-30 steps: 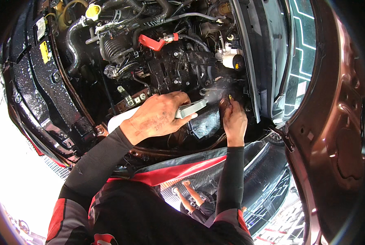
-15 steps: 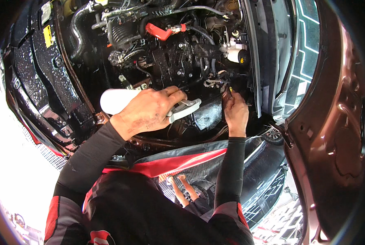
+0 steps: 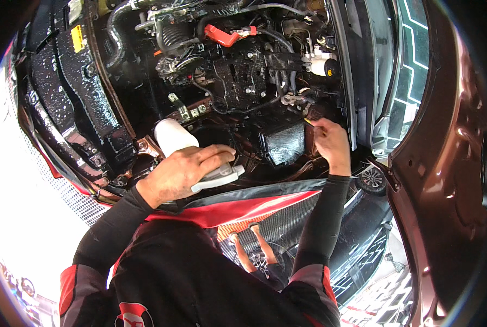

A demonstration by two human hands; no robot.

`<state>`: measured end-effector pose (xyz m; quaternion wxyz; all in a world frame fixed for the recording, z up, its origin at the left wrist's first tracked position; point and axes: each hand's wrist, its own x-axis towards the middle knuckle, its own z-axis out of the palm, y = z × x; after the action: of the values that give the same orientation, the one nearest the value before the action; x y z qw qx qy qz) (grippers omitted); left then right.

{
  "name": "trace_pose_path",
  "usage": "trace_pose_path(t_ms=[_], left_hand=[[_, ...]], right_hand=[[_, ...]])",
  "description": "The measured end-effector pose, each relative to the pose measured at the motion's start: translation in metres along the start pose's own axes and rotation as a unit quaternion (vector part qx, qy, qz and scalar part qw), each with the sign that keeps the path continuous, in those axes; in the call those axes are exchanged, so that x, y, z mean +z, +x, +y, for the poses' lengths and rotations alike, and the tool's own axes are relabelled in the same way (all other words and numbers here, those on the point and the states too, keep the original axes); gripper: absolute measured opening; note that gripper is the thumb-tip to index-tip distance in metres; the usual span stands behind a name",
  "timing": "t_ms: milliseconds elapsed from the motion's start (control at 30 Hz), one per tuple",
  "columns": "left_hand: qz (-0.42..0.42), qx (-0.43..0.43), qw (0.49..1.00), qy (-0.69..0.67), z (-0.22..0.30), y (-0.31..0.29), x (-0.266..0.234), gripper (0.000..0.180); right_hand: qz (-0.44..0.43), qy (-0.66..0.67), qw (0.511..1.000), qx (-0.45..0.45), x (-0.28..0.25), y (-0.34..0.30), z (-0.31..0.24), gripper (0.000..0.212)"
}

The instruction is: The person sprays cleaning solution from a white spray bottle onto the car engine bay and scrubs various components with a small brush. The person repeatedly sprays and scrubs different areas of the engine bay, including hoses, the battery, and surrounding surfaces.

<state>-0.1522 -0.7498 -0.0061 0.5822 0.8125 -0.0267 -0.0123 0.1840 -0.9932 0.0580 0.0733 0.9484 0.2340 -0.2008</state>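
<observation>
My left hand [image 3: 181, 173] is wrapped round the grey trigger head [image 3: 220, 177] of a white spray bottle [image 3: 174, 137]. The bottle lies tilted over the front edge of the open engine bay, its body pointing away from me. My right hand [image 3: 332, 144] is closed near the windscreen side of the bay, beside a wet black box-like cover [image 3: 286, 145]. A thin yellow-tipped tool [image 3: 309, 121] shows at its fingers; the rest is hidden or too dark to make out.
A red terminal cover [image 3: 221, 36] and a white reservoir [image 3: 321, 64] sit deeper in the bay. Water drops cover the black panel [image 3: 64, 71] at left. A red-and-black fender cover [image 3: 254, 204] hangs over the near edge. The raised brown bonnet [image 3: 445, 136] stands at right; another person's legs [image 3: 262, 245] show below.
My left hand has drawn the spray bottle back toward the near edge. My right hand has shifted slightly right, its yellow-tipped tool now left of the fingers. The view has shifted a little.
</observation>
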Motion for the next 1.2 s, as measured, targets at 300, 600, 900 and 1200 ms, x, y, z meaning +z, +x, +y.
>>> trace_pose_path(t_ms=[300,600,900,1200], left_hand=[[0.115,0.042,0.992,-0.013,0.008,-0.036,-0.010,0.059],[0.292,0.044,0.955,0.027,0.015,-0.090,-0.011,0.062],[0.259,0.062,0.949,0.171,-0.023,-0.146,0.014,0.059],[0.239,0.035,0.940,0.241,-0.035,-0.149,0.025,0.053]], right_hand=[[0.151,-0.019,0.980,-0.128,0.012,-0.012,0.004,0.019],[0.072,-0.051,0.989,-0.121,0.020,-0.023,0.009,0.023],[0.059,-0.058,0.989,-0.124,0.018,-0.022,0.002,0.019],[0.076,-0.040,0.993,-0.084,0.025,-0.031,0.001,0.021]])
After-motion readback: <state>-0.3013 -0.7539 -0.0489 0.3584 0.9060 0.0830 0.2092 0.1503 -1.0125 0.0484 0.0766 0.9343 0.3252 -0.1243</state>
